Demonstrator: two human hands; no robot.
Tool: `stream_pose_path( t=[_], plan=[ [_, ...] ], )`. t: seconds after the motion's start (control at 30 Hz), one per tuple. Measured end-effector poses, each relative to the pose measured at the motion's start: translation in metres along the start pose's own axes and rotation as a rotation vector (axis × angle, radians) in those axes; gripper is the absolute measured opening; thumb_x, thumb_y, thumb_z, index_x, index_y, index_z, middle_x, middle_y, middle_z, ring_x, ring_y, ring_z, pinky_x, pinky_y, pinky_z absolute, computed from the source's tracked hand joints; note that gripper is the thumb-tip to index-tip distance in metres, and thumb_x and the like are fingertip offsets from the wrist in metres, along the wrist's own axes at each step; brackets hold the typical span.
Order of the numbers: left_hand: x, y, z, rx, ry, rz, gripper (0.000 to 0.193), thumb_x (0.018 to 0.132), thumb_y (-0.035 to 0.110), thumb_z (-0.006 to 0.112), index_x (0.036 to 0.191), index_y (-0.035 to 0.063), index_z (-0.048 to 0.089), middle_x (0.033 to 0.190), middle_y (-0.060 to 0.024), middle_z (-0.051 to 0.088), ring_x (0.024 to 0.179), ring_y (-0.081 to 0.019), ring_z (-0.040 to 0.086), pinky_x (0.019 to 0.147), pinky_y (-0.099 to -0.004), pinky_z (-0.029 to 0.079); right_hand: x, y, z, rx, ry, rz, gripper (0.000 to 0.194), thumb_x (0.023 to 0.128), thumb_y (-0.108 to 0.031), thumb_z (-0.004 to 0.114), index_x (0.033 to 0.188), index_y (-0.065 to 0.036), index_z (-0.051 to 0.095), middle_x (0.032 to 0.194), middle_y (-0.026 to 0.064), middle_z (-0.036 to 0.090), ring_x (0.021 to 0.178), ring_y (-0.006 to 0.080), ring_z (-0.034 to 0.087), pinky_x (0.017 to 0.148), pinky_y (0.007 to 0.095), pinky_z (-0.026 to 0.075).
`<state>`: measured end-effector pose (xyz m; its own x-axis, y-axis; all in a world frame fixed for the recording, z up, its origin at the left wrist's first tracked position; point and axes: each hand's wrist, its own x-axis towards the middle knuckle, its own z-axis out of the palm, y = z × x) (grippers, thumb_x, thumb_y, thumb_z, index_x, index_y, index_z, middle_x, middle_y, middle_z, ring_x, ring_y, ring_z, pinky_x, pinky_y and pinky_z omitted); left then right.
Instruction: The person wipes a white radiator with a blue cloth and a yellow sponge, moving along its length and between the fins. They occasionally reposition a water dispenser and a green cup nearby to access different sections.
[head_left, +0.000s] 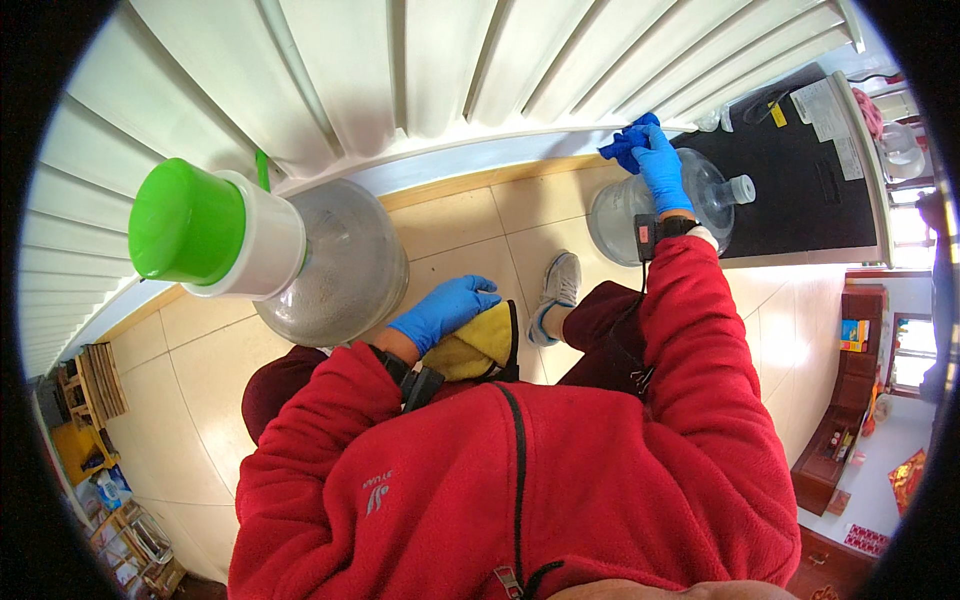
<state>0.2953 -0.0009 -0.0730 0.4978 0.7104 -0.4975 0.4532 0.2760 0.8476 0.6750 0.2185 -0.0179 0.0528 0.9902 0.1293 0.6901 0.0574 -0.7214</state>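
My right hand, in a blue glove, grips a bunched dark blue cloth at the base of a white ribbed panel. Below that hand, a clear water jug with a white-capped neck stands on the floor, partly hidden by my wrist. My left hand, also gloved in blue, is curled over a folded yellow cloth with a dark edge, above my lap. To its left stands a larger-looking clear water jug, topped by a white and green hand pump.
A black-backed cabinet or appliance bearing labels stands beyond the right jug. My shoe is on the tiled floor between the jugs. Wooden racks and boxes line the far left; a brown wooden cabinet is far right.
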Motion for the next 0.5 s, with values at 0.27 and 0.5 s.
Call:
stream_pose_path(
  t=[0.27, 0.5],
  plan=[
    [0.01, -0.003, 0.003, 0.007, -0.005, -0.011, 0.046, 0.095, 0.035, 0.059, 0.127, 0.0024, 0.064, 0.124, -0.0191, 0.066, 0.115, -0.0297, 0.063, 0.1, -0.0363, 0.046, -0.003, 0.004, 0.001, -0.136, -0.107, 0.058, 0.035, 0.078, 0.003, 0.052, 0.111, -0.006, 0.058, 0.105, 0.0163, 0.068, 0.097, 0.0309, 0.068, 0.082, 0.0377, 0.054],
    [0.01, -0.004, 0.005, 0.001, -0.025, -0.019, 0.045, 0.095, 0.035, 0.059, 0.127, 0.0031, 0.064, 0.124, -0.0188, 0.066, 0.114, -0.0281, 0.063, 0.099, -0.0359, 0.046, -0.015, -0.04, 0.014, 0.085, -0.099, 0.112, 0.031, 0.079, 0.005, 0.047, 0.107, -0.004, 0.059, 0.093, 0.0147, 0.066, 0.084, 0.0289, 0.069, 0.073, 0.0361, 0.056]
  ],
)
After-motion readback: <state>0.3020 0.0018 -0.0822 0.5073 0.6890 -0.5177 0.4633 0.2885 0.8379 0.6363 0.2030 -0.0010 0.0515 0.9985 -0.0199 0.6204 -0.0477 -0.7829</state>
